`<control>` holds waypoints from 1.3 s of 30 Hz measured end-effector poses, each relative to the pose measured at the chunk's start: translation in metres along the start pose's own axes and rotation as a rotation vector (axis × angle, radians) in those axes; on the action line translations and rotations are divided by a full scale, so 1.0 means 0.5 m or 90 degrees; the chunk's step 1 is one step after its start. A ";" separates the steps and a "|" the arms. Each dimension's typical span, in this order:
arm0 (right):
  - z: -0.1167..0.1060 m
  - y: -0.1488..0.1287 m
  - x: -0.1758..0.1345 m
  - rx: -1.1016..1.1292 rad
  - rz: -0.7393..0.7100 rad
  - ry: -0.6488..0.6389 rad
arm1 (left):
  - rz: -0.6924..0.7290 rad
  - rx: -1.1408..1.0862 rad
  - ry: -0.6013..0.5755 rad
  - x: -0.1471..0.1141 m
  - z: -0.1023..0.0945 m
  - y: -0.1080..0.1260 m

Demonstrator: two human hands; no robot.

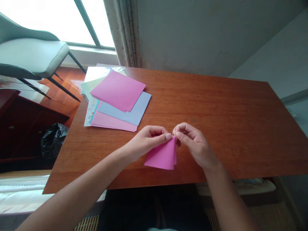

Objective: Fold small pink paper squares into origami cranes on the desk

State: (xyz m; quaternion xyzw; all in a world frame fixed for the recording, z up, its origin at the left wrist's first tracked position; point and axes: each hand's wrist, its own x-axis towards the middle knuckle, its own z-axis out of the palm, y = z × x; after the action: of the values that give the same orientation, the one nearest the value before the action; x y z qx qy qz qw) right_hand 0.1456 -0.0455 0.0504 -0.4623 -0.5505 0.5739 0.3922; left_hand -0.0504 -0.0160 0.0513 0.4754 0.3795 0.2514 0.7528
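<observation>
A folded piece of pink paper [162, 155] hangs from my fingers above the front part of the wooden table [207, 111]. With thumb and fingers, my left hand [151, 139] pinches its top edge. My right hand [191, 139] is closed in a pinch at the paper's upper right corner, its fingertips close to those of the left. The paper widens downward into a folded triangle-like shape, and a second layer shows at its right edge. My fingers cover the top corner.
Sheets of pink paper [119, 90], blue-grey paper [134, 109] and light pink paper [113, 121] lie stacked at the table's left end. A chair [31, 55] stands left by the window. A black plastic bag [53, 140] sits below the table's left edge.
</observation>
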 end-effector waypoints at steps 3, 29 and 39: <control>0.014 0.000 -0.003 -0.030 0.006 0.054 | 0.064 0.085 0.065 0.004 -0.001 -0.002; 0.028 0.019 -0.013 -0.116 0.003 0.121 | 0.116 0.210 0.118 0.011 -0.013 -0.009; 0.028 0.017 -0.015 -0.071 -0.014 0.196 | 0.080 0.128 0.041 0.014 -0.018 -0.021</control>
State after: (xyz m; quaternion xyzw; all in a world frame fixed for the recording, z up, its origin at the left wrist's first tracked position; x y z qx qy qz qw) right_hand 0.1349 -0.0572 0.0421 -0.5601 -0.5199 0.4602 0.4518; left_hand -0.0534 -0.0103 0.0372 0.5629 0.3963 0.2741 0.6715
